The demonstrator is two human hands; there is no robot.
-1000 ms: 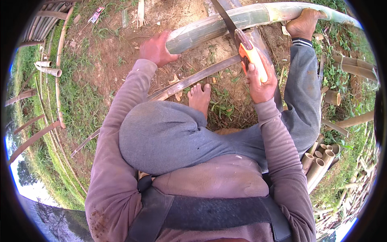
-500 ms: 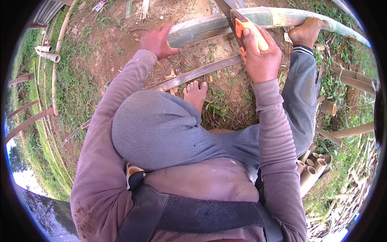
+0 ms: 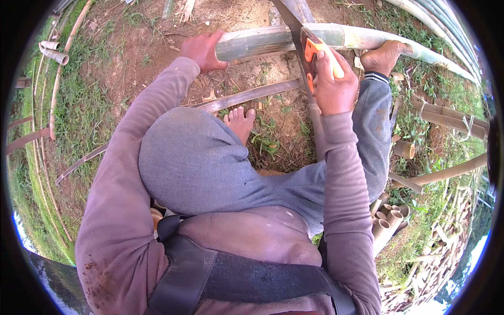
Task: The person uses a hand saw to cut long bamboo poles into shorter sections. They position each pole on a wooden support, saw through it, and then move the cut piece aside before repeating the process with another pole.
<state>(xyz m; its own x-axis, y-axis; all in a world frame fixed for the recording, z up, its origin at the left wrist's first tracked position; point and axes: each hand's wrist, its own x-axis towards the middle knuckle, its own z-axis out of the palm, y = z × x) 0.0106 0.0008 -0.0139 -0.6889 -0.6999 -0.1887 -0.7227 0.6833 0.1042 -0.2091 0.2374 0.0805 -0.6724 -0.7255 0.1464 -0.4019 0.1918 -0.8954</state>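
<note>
A thick green bamboo pole lies crosswise in front of me. My left hand grips its cut left end, the thumb below. In my right hand is a hand saw with an orange and cream handle; its blade crosses the pole to the right of my left hand. Whether the teeth have entered the bamboo I cannot tell. My bare right foot rests on the pole farther right. The other bare foot is on the ground below the pole.
A split bamboo strip lies on the soil under the pole. Cut bamboo tubes stand bundled by my right side, with a heap of bamboo scraps beyond. Long poles lie at the far right. Short tubes sit at the left.
The saw and my right hand have drawn back a little toward me along the cut. The whole view has shifted slightly; my left hand still grips the pole's end.
</note>
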